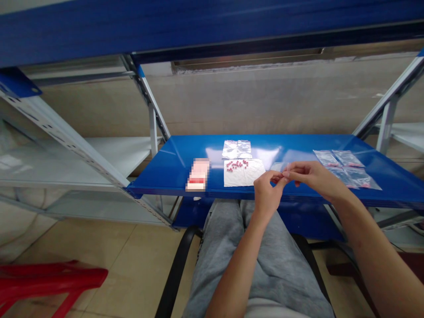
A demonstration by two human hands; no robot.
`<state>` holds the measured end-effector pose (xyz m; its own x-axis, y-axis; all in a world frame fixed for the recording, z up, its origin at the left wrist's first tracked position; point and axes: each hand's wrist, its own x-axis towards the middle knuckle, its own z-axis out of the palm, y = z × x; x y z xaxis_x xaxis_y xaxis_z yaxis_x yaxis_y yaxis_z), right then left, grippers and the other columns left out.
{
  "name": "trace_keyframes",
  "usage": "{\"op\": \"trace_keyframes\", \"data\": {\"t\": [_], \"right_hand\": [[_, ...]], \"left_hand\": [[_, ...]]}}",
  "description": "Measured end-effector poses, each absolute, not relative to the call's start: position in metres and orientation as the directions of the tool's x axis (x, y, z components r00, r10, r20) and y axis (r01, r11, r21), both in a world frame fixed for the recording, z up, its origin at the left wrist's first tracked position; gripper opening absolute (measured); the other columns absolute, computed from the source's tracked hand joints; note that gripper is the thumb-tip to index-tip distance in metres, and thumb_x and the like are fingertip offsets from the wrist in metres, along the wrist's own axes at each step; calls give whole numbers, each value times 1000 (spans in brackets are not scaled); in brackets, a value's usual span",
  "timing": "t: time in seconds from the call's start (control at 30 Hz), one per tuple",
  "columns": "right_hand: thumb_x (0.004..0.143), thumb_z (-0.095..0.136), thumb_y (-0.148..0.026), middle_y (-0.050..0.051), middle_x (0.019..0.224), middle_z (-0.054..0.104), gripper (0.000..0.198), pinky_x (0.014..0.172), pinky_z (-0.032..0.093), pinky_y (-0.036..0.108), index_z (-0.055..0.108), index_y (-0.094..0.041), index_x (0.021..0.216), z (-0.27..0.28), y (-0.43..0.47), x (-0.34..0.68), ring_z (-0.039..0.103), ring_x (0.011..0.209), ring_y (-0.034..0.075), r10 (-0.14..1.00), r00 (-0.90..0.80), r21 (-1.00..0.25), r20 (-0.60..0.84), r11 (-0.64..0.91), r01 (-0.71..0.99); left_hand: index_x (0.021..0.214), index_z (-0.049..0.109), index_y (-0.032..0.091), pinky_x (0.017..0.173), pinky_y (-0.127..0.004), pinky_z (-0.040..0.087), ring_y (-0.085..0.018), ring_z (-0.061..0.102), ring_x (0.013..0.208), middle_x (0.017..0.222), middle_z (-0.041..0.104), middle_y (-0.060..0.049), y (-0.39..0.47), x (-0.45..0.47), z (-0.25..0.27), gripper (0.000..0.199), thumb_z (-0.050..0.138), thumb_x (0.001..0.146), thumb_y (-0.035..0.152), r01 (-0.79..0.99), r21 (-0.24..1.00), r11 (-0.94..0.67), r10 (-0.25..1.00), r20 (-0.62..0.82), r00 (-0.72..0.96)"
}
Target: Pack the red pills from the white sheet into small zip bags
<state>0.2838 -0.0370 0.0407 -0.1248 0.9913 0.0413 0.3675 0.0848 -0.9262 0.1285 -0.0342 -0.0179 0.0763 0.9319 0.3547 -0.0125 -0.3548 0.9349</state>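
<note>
My left hand [267, 191] and my right hand [306, 174] meet above the front edge of the blue shelf. Fingers and thumbs of both are pinched together on a small clear plastic bag [280, 166], which shows partly behind them. Whether anything is inside this bag I cannot tell. Left of my hands lies a white cloth [243, 177] with several small red beads [236, 164] scattered on its far part. Behind the cloth are flat clear plastic bags [236, 149] in a stack or side by side. To the right, several clear bags [346, 164] with small red pieces lie in rows.
A pixelated pale and red item [198, 175] lies at the left of the blue shelf [172, 154]. Another blue shelf [212, 31] hangs overhead, with metal uprights [62, 132] at the side. A red stool [49, 280] stands on the floor at the lower left.
</note>
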Motion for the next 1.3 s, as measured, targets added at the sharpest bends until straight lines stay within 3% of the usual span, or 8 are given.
{"op": "trace_keyframes", "data": {"t": [0.17, 0.27, 0.4, 1.1, 1.3], "right_hand": [[68, 83, -64, 9, 83, 78, 45, 63, 52, 31, 79, -20, 81, 38, -36, 289, 72, 82, 25, 990, -136, -928, -27, 25, 373], [69, 83, -63, 9, 85, 79, 45, 64, 52, 32, 79, -21, 85, 37, -36, 290, 75, 86, 28, 994, -106, -935, -36, 5, 356], [71, 81, -63, 9, 79, 79, 44, 62, 51, 31, 77, -20, 83, 37, -38, 287, 76, 83, 28, 999, -54, -941, -2, 16, 338], [69, 84, -63, 8, 79, 77, 45, 61, 52, 29, 77, -20, 79, 32, -35, 279, 73, 75, 23, 991, -128, -943, -36, 8, 332], [66, 87, -64, 10, 81, 79, 48, 67, 57, 31, 76, -18, 79, 26, -35, 284, 76, 82, 26, 993, -111, -962, -43, -12, 272]], "left_hand": [[84, 79, 20, 76, -27, 56, -17, 72, 75, 79, 78, -2, -30, 123, -19, 6, 75, 87, 23, -35, 958, -283, 947, 285, 144], [85, 78, 19, 77, -27, 56, -16, 72, 75, 81, 78, -3, -29, 121, -17, 9, 71, 89, 24, -5, 953, -304, 951, 304, 60], [84, 76, 19, 76, -26, 56, -15, 71, 75, 82, 78, -3, -31, 118, -14, 8, 70, 88, 21, 43, 942, -334, 942, 331, 57], [81, 72, 18, 76, -26, 56, -14, 68, 74, 81, 75, -2, -29, 114, -13, 7, 70, 87, 17, 104, 928, -358, 930, 344, 133], [81, 71, 17, 77, -26, 55, -15, 69, 75, 80, 74, -3, -23, 112, -12, 7, 73, 87, 21, 65, 944, -324, 932, 307, 194]]}}
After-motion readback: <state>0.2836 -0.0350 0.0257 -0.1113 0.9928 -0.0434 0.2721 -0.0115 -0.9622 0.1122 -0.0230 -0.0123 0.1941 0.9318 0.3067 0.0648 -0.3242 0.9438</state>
